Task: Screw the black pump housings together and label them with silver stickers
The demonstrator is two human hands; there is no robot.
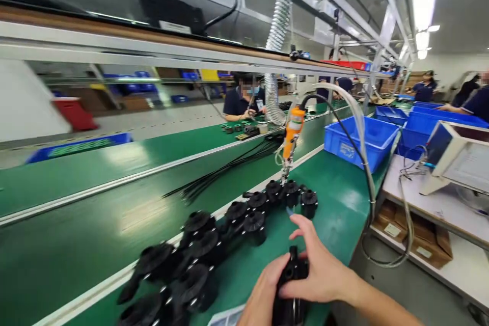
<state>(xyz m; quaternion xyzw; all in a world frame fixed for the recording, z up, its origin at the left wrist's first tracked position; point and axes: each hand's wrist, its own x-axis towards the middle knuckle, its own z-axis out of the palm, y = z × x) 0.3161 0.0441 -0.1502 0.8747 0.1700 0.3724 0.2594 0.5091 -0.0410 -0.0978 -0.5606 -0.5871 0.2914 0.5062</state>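
Note:
Low in the head view, a black plastic housing (pixel 292 271) with a short upright stub stands between my two hands. My left hand (pixel 264 288) is closed around its near left side. Across its front lies the thumb of my right hand (pixel 324 270), gripping from the right, while the index finger stretches up and away. A small bluish blurred thing (pixel 290 211) shows by that fingertip; I cannot make out what it is. Several similar black housings (pixel 254 226) with round tops stand in a row to the left. Past them hangs an orange electric screwdriver (pixel 293 132), its tip just above the row.
Black cables (pixel 225 165) lie on the green conveyor (pixel 95 234). A blue bin (pixel 361 140) sits at the right, near hanging hoses and a machine on a white shelf (pixel 428 209). A clear tray (pixel 227 316) is at the bottom edge. A co-worker (pixel 244 99) sits across the line.

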